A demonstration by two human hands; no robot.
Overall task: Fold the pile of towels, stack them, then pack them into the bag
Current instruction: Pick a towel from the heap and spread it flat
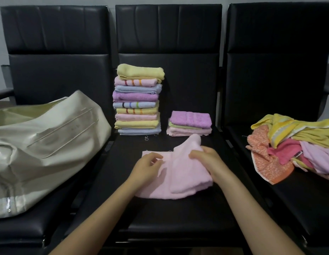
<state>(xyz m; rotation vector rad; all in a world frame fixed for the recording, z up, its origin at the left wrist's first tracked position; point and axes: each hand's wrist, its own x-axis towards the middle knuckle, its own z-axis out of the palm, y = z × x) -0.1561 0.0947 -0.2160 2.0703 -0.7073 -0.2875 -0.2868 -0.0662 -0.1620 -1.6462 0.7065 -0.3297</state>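
Note:
A pale pink towel point(180, 179) lies partly folded on the middle black seat point(178, 214). My left hand point(146, 166) rests on its left part with the fingers loosely curled. My right hand point(206, 157) grips a raised fold of the same towel. Behind it stands a tall stack of several folded towels point(138, 100), with a yellow one on top. To the right of that stack is a short stack point(190, 123) topped by a purple towel. A cream bag point(42, 144) lies on the left seat. The unfolded pile point(296, 144) sits on the right seat.
Three black padded chairs stand side by side, with tall backrests point(169, 30) behind the stacks. An armrest point(328, 89) juts out at the far right. The bag's zipper point(8, 207) faces the front left.

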